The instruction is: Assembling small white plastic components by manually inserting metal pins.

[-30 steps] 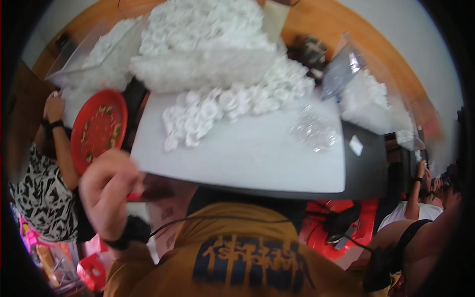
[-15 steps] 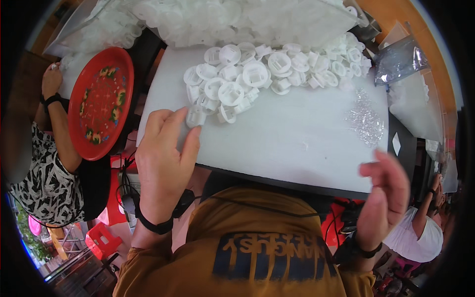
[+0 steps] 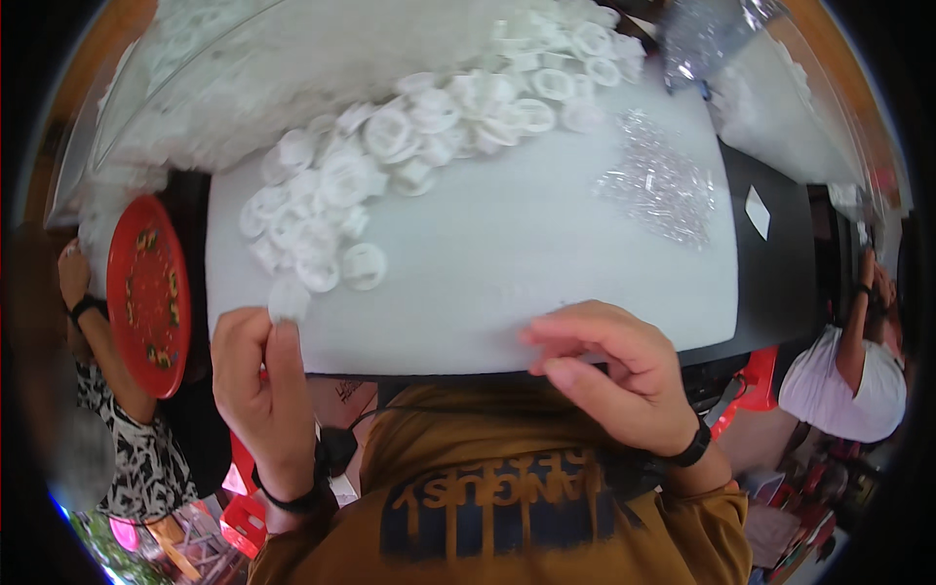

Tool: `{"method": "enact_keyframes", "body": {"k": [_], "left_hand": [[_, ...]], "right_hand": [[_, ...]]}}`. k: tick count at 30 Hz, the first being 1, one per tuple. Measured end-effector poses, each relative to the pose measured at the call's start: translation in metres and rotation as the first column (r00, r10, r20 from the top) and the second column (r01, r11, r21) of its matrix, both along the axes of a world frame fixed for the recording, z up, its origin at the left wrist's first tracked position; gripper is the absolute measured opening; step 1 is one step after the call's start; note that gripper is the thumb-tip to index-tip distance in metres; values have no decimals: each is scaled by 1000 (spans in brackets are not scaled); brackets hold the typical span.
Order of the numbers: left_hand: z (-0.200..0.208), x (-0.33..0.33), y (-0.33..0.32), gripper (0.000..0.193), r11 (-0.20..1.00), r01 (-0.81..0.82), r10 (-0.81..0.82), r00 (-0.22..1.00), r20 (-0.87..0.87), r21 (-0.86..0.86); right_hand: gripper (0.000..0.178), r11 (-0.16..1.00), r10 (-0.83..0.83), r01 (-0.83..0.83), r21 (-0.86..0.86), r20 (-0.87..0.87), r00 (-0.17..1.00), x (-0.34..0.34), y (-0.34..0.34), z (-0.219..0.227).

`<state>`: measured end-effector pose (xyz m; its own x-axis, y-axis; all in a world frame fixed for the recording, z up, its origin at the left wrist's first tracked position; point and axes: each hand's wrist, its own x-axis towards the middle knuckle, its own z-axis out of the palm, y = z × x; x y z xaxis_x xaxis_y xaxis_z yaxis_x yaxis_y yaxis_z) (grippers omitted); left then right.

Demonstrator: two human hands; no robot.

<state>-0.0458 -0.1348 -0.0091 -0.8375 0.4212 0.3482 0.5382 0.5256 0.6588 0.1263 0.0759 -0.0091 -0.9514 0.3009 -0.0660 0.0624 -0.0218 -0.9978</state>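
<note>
At the left front corner of the white foam sheet (image 3: 468, 283), my left hand (image 3: 258, 385) pinches a round white plastic part (image 3: 289, 298) between thumb and fingers. A heap of similar white plastic parts (image 3: 341, 175) stretches from just beyond that hand toward the far right. My right hand (image 3: 624, 375) hovers over the sheet's front edge, fingers bent and thumb apart, with nothing visible between them. Farther off to the right lies a scatter of small, thin, transparent pieces (image 3: 663, 185), apart from both hands.
A large transparent bag of white parts (image 3: 292, 78) borders the far side. A red tray (image 3: 146, 302) stands at the left beside a co-worker's arm (image 3: 112, 341). A shiny plastic bag (image 3: 707, 44) and a white paper piece (image 3: 758, 213) lie right. Another person (image 3: 848, 380) sits farther right.
My view has shifted. My left hand now has a white part pinched at its fingertips, and my right hand has come leftward toward the middle of the front edge.
</note>
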Motion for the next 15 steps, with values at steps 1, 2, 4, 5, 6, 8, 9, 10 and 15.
{"method": "enact_keyframes", "body": {"k": [1,2,4,5,6,8,9,10,15], "left_hand": [[7,8,3,9,998,48,-57,976,208,48],[15,14,12,9,996,75,-83,974,211,48],[26,30,31,8,906,286,-423,653,628,313],[25,35,41,8,902,300,-431,647,629,309],[26,39,51,11,860,366,-508,551,662,355],[29,45,70,17,812,431,-571,445,690,394],[32,47,79,18,785,493,-586,394,708,375],[36,49,88,19,754,552,-595,343,727,357],[48,50,118,8,709,621,-547,187,816,334]], "right_hand": [[32,1000,-26,26,1,3,1000,-1,-2,0],[36,997,-41,39,-68,-29,999,-3,-4,0],[40,988,-63,53,-142,-65,996,0,-1,1],[44,964,-8,-5,-267,-49,999,3,1,2],[48,918,55,-70,-390,-50,997,6,4,4],[43,920,88,-97,-380,-40,995,15,11,3],[39,906,77,-84,-415,-32,996,22,14,-1],[36,891,68,-72,-449,-24,997,28,16,-3],[28,891,-106,30,-453,-143,984,43,30,-3]]}}
